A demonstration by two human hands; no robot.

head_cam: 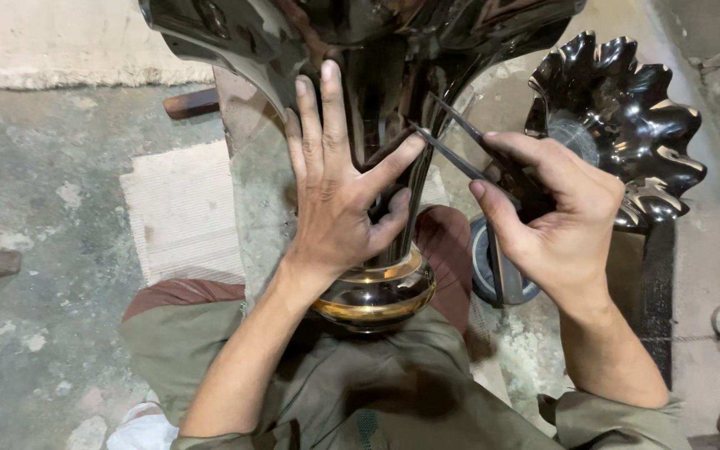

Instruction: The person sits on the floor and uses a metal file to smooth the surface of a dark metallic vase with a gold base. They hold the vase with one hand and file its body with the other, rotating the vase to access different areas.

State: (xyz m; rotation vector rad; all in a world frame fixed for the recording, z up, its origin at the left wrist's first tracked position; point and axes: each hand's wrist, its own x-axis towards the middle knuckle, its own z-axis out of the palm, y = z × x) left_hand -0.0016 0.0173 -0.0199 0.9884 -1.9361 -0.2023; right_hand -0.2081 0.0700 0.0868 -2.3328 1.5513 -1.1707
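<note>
Left hand [335, 208] flat, fingers spread, on dark shiny vase [385, 275] at centre, held between knees. Right hand [560, 217] at 3 o'clock clamped on thin tool [460, 158], tip at vase neck. Work underway, finished extent unclear. Scalloped bowl [618, 117] at 2 o'clock.

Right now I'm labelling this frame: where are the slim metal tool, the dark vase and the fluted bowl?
slim metal tool [460, 158], head view, mid-shaft.
dark vase [377, 292], head view, gold-banded bulb.
fluted bowl [627, 108], head view, glossy inner wall.

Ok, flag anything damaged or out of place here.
Nothing stands out. The left hand steadies the glossy vase, the right hand works thin tools against its neck, and the fluted bowl looks intact.
</note>
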